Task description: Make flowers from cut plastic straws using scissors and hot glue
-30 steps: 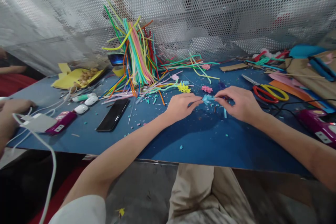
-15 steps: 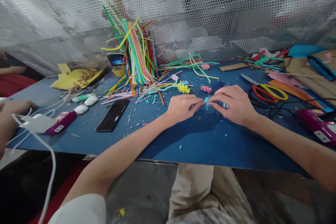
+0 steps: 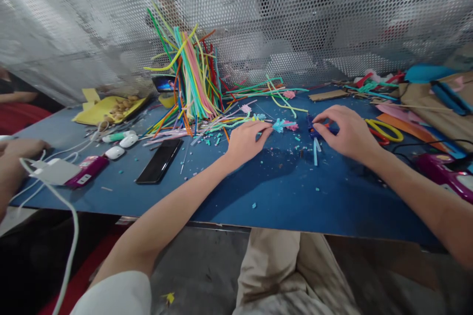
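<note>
My left hand (image 3: pixel 247 143) pinches a small light blue fuzzy flower (image 3: pixel 280 125) between thumb and fingertips, just above the table. To its right, my right hand (image 3: pixel 344 132) curls its thumb and index finger at a dark blue tool (image 3: pixel 312 131) with an orange part. My fingers hide much of that tool, so its kind is unclear. Light blue strips (image 3: pixel 316 151) lie below it. Close behind the blue flower is a pink fuzzy flower (image 3: pixel 291 126). A yellow fuzzy piece (image 3: pixel 257 117) is partly covered by my left hand.
A bundle of coloured pipe cleaners (image 3: pixel 192 76) stands at the back by a perforated metal screen (image 3: pixel 295 15). A phone (image 3: pixel 159 161), a yellow tray (image 3: pixel 107 110) and white cables are on the left. Scissors (image 3: pixel 386 130) lie right. Another person's hand (image 3: pixel 25 150) rests at the far left.
My right hand has let go of the light blue flower and moved right to the dark blue tool. My left hand has shifted slightly left and up, keeping the flower.
</note>
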`<state>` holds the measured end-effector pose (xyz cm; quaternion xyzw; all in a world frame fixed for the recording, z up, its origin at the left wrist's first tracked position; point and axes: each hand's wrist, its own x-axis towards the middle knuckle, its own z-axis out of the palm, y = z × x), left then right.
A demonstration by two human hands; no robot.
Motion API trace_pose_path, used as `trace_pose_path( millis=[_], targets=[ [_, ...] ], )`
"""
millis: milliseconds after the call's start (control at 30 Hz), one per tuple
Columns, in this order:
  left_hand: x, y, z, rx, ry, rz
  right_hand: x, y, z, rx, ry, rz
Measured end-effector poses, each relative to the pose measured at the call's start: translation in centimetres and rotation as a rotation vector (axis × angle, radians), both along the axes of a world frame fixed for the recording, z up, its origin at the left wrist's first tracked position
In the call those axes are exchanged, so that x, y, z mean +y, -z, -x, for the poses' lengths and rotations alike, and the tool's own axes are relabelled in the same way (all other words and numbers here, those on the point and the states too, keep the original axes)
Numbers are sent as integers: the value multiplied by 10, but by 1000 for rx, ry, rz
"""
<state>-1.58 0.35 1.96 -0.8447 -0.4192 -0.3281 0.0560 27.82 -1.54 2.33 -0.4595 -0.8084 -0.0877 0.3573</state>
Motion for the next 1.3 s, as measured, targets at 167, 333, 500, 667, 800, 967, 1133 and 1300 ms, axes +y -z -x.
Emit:
trace_pose_path(
  millis=[167, 333, 500, 667, 800, 967, 1133, 1300],
  targets=[
    [11, -14, 14, -37, -14, -32, 26, 23, -29, -189, 46, 105],
    [25, -18, 27, 70, 63, 44, 38, 38, -40, -232, 79, 174],
    [36, -6, 31, 175, 174, 166, 37, 38, -38, -209, 86, 200],
    [48, 12, 29, 259, 192, 190, 34, 36, -33, -187, 120, 209],
    [52, 20, 25, 304, 196, 189, 33, 35, -33, -178, 109, 208],
    [50, 23, 22, 339, 151, 215, 34, 35, -34, -162, 99, 192],
    [45, 20, 21, 339, 137, 203, 30, 30, -29, -123, 76, 160],
    [21, 3, 8, 238, 162, -4, 12, 12, -9, 5, 18, 50]
  ],
)
